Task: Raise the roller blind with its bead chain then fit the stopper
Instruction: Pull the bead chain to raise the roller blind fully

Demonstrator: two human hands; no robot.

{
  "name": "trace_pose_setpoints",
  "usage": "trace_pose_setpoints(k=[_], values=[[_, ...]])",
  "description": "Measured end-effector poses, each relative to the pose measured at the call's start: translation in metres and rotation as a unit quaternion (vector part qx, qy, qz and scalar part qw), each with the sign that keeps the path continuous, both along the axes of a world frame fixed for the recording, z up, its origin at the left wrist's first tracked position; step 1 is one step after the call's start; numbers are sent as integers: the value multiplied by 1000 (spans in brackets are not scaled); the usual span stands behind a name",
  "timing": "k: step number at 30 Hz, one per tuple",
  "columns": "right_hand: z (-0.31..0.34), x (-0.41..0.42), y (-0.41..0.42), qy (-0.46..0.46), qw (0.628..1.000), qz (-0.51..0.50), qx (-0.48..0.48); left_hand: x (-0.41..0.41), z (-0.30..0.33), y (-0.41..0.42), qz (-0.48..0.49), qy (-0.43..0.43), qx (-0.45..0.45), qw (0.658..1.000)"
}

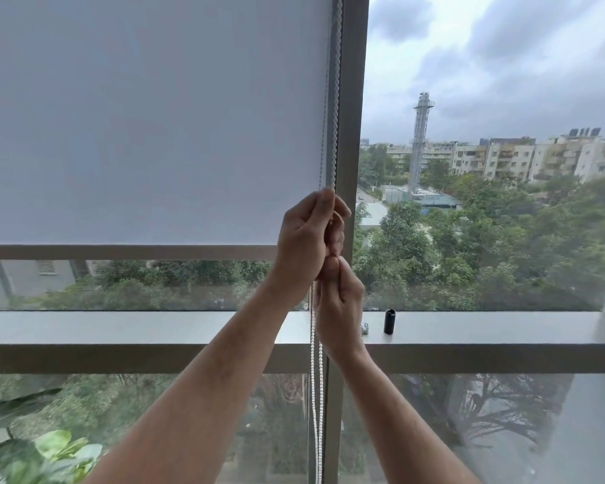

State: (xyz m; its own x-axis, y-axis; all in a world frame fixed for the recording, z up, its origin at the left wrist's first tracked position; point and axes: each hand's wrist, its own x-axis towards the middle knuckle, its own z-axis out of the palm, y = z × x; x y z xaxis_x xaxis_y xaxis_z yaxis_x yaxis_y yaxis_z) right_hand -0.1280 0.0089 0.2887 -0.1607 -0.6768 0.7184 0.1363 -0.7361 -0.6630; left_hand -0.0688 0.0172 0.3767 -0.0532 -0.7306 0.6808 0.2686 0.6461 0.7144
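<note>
A white roller blind [147,127] covers the upper left window pane; its bottom bar [119,252] hangs a little above the sill. The white bead chain [336,99] runs down along the blind's right edge beside the grey window post. My left hand [308,235] grips the chain with its fingers curled round it. Just below, my right hand [339,302] grips the chain too, thumb up against the left hand. The chain's two strands [316,396] hang loose beneath the hands. A small pale part [365,329], possibly the stopper, lies on the sill.
A grey window sill [486,330] crosses the view. A small black cylinder [389,321] stands on it right of my hands. A grey vertical post [351,99] divides the panes. Green plant leaves [42,452] sit at the lower left. Trees and buildings lie outside.
</note>
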Motion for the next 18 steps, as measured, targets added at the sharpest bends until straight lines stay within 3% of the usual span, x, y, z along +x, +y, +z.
trace_pose_setpoints(k=[6, 9, 12, 18], values=[[1, -46, -13, 68, 972, 198, 107, -16, -8, 2, 115, 32, -32, 992], [20, -66, -18, 70, 976, 143, 149, -15, -12, 2, 162, 32, -39, 986], [64, -61, -17, 38, 987, 108, 110, -24, -33, 3, 159, 30, -29, 986], [147, -32, -6, -10, 981, 190, 47, -29, -77, 3, 155, 6, 14, 988]])
